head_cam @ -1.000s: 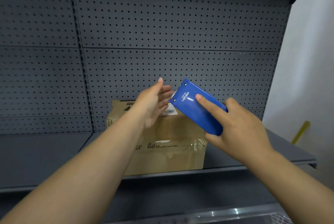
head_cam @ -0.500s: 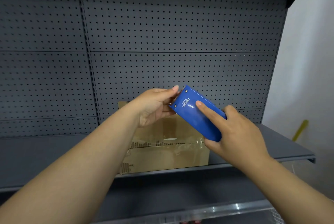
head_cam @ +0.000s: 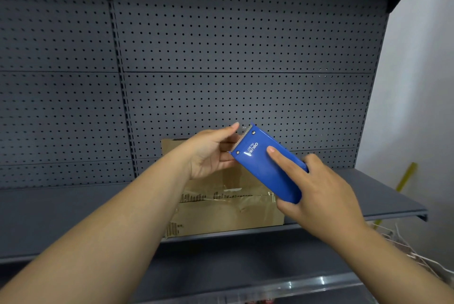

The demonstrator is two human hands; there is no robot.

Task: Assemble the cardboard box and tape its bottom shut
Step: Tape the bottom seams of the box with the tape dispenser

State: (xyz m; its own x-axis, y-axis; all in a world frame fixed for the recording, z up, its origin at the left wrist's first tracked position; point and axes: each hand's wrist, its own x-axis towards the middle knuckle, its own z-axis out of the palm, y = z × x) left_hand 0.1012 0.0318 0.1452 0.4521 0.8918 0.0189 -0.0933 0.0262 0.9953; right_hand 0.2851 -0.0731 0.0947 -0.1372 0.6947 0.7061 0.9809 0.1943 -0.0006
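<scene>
A brown cardboard box stands on the grey shelf, its near side crossed by a strip of clear tape. In front of it my right hand grips a blue tape dispenser, index finger laid along its top, serrated edge pointing up and left. My left hand is at that edge, thumb and fingers pinched on the clear tape end. Both hands hover above the box without touching it. The tape roll itself is hidden under the dispenser's cover.
A dark grey pegboard wall backs the shelf. A white wall and a yellow stick lie to the right. A white wire basket sits low at the right, and a shiny lower shelf edge runs below.
My left hand went from spread open beside the dispenser to pinching the tape end at its serrated edge. The view tilted up slightly; the dispenser stays in my right hand.
</scene>
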